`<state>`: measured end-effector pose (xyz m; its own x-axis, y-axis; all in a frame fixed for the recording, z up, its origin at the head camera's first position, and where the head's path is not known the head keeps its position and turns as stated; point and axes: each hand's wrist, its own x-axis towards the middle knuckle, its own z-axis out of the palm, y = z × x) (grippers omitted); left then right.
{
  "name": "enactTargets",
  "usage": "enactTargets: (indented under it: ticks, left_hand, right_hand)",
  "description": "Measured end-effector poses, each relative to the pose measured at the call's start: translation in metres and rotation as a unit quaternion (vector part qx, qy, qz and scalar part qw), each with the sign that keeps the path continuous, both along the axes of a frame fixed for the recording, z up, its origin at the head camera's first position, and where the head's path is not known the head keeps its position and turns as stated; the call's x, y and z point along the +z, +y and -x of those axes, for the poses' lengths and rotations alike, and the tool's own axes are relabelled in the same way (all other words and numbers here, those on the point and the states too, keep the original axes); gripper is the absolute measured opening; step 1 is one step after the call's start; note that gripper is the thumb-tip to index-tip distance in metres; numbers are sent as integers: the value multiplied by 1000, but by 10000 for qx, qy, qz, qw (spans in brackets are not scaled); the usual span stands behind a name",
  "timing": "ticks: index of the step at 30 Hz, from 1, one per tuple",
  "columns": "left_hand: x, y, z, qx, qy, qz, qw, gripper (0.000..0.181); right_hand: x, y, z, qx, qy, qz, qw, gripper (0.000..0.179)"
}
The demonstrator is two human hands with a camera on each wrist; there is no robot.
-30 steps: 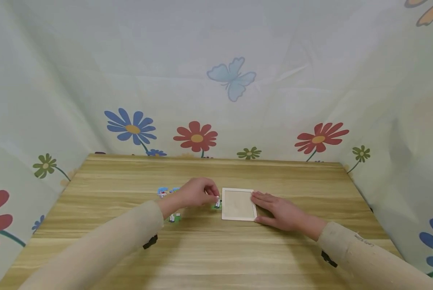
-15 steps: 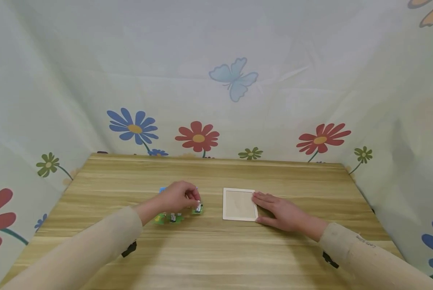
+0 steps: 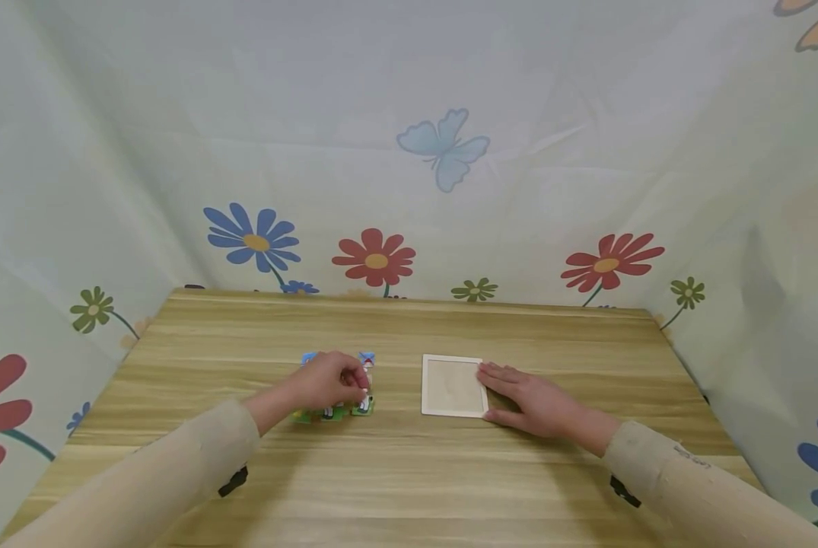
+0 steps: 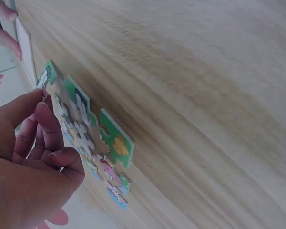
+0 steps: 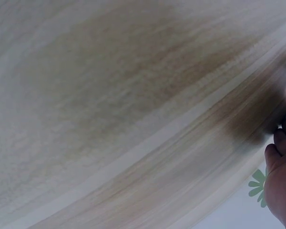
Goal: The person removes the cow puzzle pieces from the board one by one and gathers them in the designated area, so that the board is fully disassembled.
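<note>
My left hand point(image 3: 325, 379) pinches a green-and-white puzzle piece point(image 3: 364, 405) between thumb and index finger, low at the right end of a group of loose pieces. In the left wrist view that puzzle piece point(image 4: 48, 74) stands out past the fingertips, beside a green piece with white shapes point(image 4: 78, 98) and a green corner piece with a yellow flower point(image 4: 118, 140). Part of the group is hidden under the hand. My right hand point(image 3: 532, 402) rests with extended fingers on the right edge of a square wooden puzzle tray point(image 3: 453, 387) with a pale raised rim.
Blue pieces point(image 3: 308, 357) and a blue-and-red piece point(image 3: 367, 358) show at the group's far side. Wood-grain table point(image 3: 409, 479) lies all around, backed by a flower-printed cloth point(image 3: 443, 76). In the right wrist view, mostly tabletop point(image 5: 133, 95) shows.
The left hand has carried the pinched puzzle piece left, from beside the tray to the right side of the piece group. The right hand and tray have stayed in place.
</note>
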<state>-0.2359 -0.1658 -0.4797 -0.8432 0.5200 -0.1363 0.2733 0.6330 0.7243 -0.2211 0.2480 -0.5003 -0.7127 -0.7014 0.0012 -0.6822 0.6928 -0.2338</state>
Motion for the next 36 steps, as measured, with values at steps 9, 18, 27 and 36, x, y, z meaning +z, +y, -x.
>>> enactTargets:
  ticks: [9,18,27,36]
  left_hand:
    - [-3,-1,-5,-232,731,170,9969,12]
    - [-6,-3,-7,-346,1217,373,9913,14]
    - [-7,-7,-11,-592,1310,395,9888,21]
    - [-13,-6,-12,-758,1576,514,9832,20]
  right_hand:
    - [-2,1,1,-32,-16,36,10000,73]
    - [-3,1,2,-71,-54,-6,10000,73]
    - [-5,2,2,-16,78,27,10000,74]
    - [-3,1,1,-86,-15,22,10000,74]
